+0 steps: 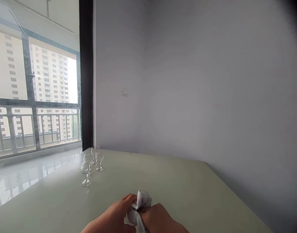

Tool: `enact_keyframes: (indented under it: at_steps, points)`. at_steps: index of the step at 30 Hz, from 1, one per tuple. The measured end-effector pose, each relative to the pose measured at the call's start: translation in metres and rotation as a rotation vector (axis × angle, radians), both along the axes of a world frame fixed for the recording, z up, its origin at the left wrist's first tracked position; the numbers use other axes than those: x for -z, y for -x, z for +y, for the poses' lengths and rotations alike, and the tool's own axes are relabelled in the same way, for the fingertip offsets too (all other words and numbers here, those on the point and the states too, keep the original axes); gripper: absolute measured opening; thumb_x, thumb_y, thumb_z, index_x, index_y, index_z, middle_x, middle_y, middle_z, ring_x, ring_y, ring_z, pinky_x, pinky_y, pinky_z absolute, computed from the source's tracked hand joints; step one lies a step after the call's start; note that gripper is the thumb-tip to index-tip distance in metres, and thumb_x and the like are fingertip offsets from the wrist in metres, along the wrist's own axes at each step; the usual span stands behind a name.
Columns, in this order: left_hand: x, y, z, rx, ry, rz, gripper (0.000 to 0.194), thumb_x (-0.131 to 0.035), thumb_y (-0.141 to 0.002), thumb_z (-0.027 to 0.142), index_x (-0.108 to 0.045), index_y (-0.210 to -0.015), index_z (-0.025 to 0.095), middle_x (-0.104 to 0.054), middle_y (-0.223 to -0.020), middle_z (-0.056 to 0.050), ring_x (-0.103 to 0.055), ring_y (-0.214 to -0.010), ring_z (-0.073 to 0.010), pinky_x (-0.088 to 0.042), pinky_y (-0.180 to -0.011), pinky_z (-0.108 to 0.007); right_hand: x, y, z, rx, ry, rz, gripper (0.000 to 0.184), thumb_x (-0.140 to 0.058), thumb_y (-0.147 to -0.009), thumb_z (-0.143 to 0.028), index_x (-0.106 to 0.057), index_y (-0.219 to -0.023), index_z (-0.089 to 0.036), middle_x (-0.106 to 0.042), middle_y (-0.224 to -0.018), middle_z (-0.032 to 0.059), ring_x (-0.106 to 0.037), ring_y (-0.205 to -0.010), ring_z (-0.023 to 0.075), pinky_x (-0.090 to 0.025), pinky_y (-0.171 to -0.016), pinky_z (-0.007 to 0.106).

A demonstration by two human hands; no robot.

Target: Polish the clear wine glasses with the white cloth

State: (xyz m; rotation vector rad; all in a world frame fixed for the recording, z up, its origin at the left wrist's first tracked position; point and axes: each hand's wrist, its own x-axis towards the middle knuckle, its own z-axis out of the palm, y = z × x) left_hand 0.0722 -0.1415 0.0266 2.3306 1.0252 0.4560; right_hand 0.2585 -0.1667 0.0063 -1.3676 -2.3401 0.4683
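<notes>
A white cloth (pixel 132 217) is bunched between my two hands at the bottom middle of the head view, just above the table. Part of it stands up inside what looks like a clear glass (pixel 144 198), whose thin rim shows above my fingers. My left hand (pixel 116 212) is closed around the glass from the left, its fingers partly hidden by the cloth. From the right, my right hand (pixel 159 218) grips the cloth against the glass, its fingertips tucked into the folds. The glass's stem and foot are hidden.
Several clear stemmed glasses stand upright close together at the table's left side, the nearest glass (pixel 86 181) in front. The pale green table (pixel 177 181) reaches back to grey walls (pixel 199 81). A large window (pixel 51 81) is at the left, beyond the table's left edge.
</notes>
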Motion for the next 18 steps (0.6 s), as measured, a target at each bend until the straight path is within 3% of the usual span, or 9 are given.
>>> enact_keyframes:
  at_steps: [2, 5, 7, 9, 11, 14, 16, 18]
  points:
    - [0.009, 0.004, 0.006, -0.006, 0.092, -0.081, 0.056, -0.06, -0.054, 0.011, -0.049, -0.107, 0.027, -0.057, -0.095, 0.004, -0.051, -0.077, -0.0137, -0.041, -0.069, -0.026, -0.015, -0.008, -0.01, -0.031, 0.01, 0.06, 0.027, -0.051, -0.06, -0.013, -0.066, -0.079, -0.024, -0.064, -0.069, -0.0031, -0.046, -0.054, 0.011, -0.027, -0.051, 0.023]
    - [0.033, 0.013, 0.022, 0.003, 0.215, -0.288, 0.049, -0.065, -0.059, 0.018, -0.048, -0.105, 0.024, -0.055, -0.088, 0.004, -0.048, -0.072, -0.0115, -0.04, -0.065, -0.026, -0.027, -0.026, -0.02, 0.042, 0.155, 0.337, 0.024, -0.045, -0.067, -0.013, -0.065, -0.076, -0.022, -0.06, -0.068, -0.004, -0.044, -0.058, 0.0097, -0.029, -0.053, 0.021]
    - [0.048, 0.019, 0.031, -0.015, 0.336, -0.519, 0.054, -0.071, -0.062, 0.035, -0.045, -0.108, 0.024, -0.051, -0.089, 0.002, -0.048, -0.067, -0.0102, -0.037, -0.059, -0.025, -0.022, -0.04, -0.021, 0.18, 0.201, 0.51, 0.016, -0.049, -0.07, -0.02, -0.063, -0.076, -0.019, -0.059, -0.072, -0.0015, -0.048, -0.064, 0.0121, -0.035, -0.059, 0.023]
    - [0.057, 0.02, 0.035, -0.082, 0.449, -0.732, 0.068, -0.068, -0.063, 0.056, -0.039, -0.116, 0.026, -0.048, -0.093, 0.0, -0.051, -0.069, -0.0108, -0.036, -0.056, -0.025, -0.01, -0.049, -0.016, 0.325, 0.17, 0.611, 0.019, -0.054, -0.073, -0.033, -0.061, -0.077, -0.016, -0.059, -0.073, 0.0021, -0.052, -0.069, 0.0162, -0.041, -0.064, 0.027]
    - [0.061, 0.014, 0.035, -0.187, 0.551, -0.906, 0.069, -0.056, -0.07, 0.067, -0.035, -0.122, 0.027, -0.049, -0.097, -0.002, -0.056, -0.076, -0.0131, -0.037, -0.058, -0.025, 0.006, -0.048, -0.01, 0.424, 0.072, 0.676, 0.032, -0.052, -0.076, -0.042, -0.061, -0.09, -0.014, -0.06, -0.079, 0.0062, -0.057, -0.075, 0.0205, -0.045, -0.07, 0.032]
    - [0.062, -0.007, 0.03, -0.337, 0.763, -1.14, 0.064, -0.038, -0.076, 0.073, -0.041, -0.12, 0.027, -0.058, -0.095, -0.004, -0.061, -0.077, -0.0154, -0.041, -0.063, -0.028, 0.031, -0.017, -0.004, 0.44, -0.246, 0.644, 0.056, -0.051, -0.079, -0.047, -0.05, -0.123, -0.012, -0.058, -0.116, 0.0165, -0.055, -0.107, 0.0293, -0.042, -0.092, 0.042]
    - [0.062, -0.022, 0.027, -0.341, 0.86, -1.23, 0.063, -0.04, -0.076, 0.072, -0.049, -0.116, 0.024, -0.064, -0.09, -0.005, -0.064, -0.079, -0.0186, -0.046, -0.069, -0.032, 0.046, 0.016, -0.002, 0.376, -0.485, 0.497, 0.071, -0.052, -0.078, -0.055, -0.042, -0.134, -0.013, -0.049, -0.133, 0.0181, -0.045, -0.123, 0.0341, -0.035, -0.102, 0.046]
    - [0.062, -0.029, 0.022, -0.286, 0.911, -1.288, 0.059, -0.048, -0.076, 0.067, -0.056, -0.113, 0.021, -0.068, -0.093, -0.005, -0.064, -0.091, -0.0228, -0.047, -0.081, -0.034, 0.057, 0.046, 0.001, 0.329, -0.626, 0.359, 0.078, -0.048, -0.078, -0.063, -0.041, -0.137, -0.012, -0.047, -0.136, 0.02, -0.042, -0.125, 0.0385, -0.037, -0.101, 0.05]
